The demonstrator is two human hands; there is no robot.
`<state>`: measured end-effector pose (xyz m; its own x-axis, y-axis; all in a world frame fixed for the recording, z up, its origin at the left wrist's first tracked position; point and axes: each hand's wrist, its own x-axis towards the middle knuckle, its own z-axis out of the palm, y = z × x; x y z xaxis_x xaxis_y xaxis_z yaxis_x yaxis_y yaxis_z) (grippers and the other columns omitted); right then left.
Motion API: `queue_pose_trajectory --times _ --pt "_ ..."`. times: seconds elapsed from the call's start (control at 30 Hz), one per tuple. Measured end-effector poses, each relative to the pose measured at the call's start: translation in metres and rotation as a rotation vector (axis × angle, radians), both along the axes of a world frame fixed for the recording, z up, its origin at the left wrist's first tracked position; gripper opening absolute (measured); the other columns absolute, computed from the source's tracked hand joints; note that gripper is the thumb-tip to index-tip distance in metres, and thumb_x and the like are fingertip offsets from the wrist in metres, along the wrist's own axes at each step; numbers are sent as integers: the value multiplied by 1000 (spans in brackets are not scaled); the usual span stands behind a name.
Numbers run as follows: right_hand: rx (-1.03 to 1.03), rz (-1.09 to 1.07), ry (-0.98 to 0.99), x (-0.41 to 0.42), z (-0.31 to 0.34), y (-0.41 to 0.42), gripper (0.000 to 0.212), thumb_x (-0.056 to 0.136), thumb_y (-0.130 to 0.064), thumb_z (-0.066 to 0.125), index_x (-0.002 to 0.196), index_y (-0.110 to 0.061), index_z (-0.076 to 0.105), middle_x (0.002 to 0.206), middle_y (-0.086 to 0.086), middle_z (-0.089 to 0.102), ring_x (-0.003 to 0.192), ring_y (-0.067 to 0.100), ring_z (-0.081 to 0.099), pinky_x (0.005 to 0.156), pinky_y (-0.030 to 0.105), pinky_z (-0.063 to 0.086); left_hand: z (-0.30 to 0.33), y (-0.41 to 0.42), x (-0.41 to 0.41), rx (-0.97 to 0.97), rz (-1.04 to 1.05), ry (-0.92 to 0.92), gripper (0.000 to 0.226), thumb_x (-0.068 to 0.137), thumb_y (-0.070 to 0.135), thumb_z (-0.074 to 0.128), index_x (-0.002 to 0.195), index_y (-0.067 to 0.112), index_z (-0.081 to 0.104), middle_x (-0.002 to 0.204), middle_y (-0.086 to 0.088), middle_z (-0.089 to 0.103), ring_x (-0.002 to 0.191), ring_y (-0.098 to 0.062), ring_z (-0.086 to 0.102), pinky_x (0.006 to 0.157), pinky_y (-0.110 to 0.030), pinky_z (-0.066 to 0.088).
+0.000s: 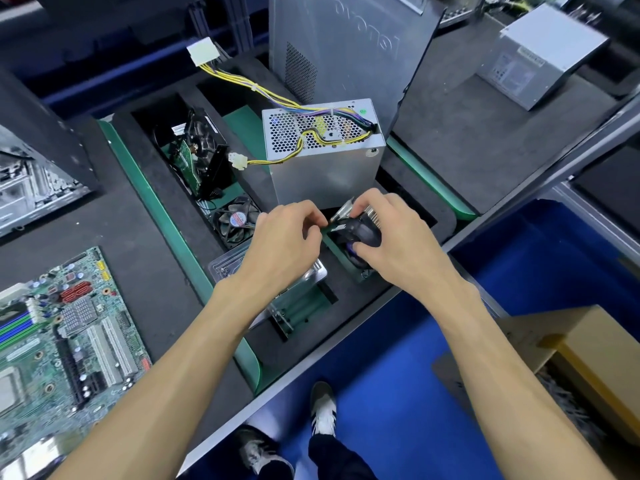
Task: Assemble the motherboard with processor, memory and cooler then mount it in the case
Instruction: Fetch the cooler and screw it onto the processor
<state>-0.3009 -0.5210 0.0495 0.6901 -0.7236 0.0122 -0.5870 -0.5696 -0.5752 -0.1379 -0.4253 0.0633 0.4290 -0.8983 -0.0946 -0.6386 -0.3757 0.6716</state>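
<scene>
Both hands at the cooler (360, 233), a black fan unit with metal fins showing behind, sitting in a cut-out of the dark foam tray (408, 188) on the worktop (114, 233). Right hand (388, 237): grip closed around the cooler, fingers curled over its top and near side. Left hand (287, 237): grip closed in a pinch at the cooler's left edge; exactly what is pinched cannot be told, fingertips partly hidden.

Directly beyond the grip: silver power supply (322, 161) standing upright, yellow and purple cables running from its top. Behind that, a grey case panel (346, 46) leaning upright. Left of the grip, just beside the left hand: small black case fan (235, 220) in its own recess; farther left and beyond, another black fan part in a deeper recess. Under the left wrist: clear plastic holder (225, 268) and a metal bracket (304, 299). Well left and nearer than the grip: motherboard (65, 327) lying flat on the worktop, apart from both hands.
</scene>
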Motion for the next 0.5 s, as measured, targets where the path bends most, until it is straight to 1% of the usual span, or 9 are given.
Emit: queue_pose_trajectory --times 0.03,0.1,0.13,0.17,0.23,0.3,0.37,0.43,0.5 --pt "-8 -10 -26 -1 4 2 43 82 -23 77 106 -40 46 105 -14 47 83 6 52 62 23 39 1 3 0 -19 6 6 19 92 11 53 97 22 68 83 9 67 87 -16 59 95 -47 46" --pt "-24 -31 -79 -2 13 5 42 82 -26 77 106 -41 47 105 -15 48 83 6 51 65 18 42 2 8 1 -57 15 15 20 91 10 54 99 22 67 86 9 67 87 -15 58 96 -46 45" --pt "-30 -40 -105 -1 18 7 41 82 -28 77 108 -40 48 105 -14 50 84 7 52 67 20 45 3 10 1 -74 16 15 20 91 10 54 101 22 66 88 8 66 89 -15 58 96 -46 45" --pt "-33 -50 -132 -1 23 9 40 82 -30 77 109 -39 49 106 -13 53 86 8 53 71 25 48 3 13 2 -95 14 13 20 91 10 54 102 22 65 91 8 66 91 -15 58 96 -45 45" --pt "-39 -68 -202 1 33 13 37 82 -33 75 110 -37 51 106 -13 59 92 9 56 79 33 50 5 17 4 -143 -1 15 16 91 13 56 102 22 63 94 8 64 94 -14 58 94 -43 46" --pt "-37 -86 -293 5 43 17 31 85 -36 71 110 -35 52 104 -14 63 95 7 60 83 33 51 9 22 5 -208 -43 35 11 90 21 62 100 21 58 95 8 61 93 -14 56 90 -40 47" --pt "7 -99 -376 10 52 21 25 89 -37 68 108 -35 53 96 -14 66 92 9 64 80 30 52 14 28 6 -284 -91 47 28 86 35 68 100 19 50 96 6 54 92 -16 51 84 -33 45" --pt "85 -97 -422 17 58 25 20 91 -38 66 106 -35 52 87 -9 68 83 13 66 72 30 53 19 36 9 -347 -93 56 47 80 45 75 102 17 44 100 1 47 91 -18 46 80 -28 42" --pt "160 -82 -432 28 62 32 18 92 -39 64 104 -36 52 83 -3 68 75 17 66 69 34 53 26 46 15 -383 -93 72 63 74 49 80 109 16 41 107 -2 44 96 -16 46 82 -24 40"
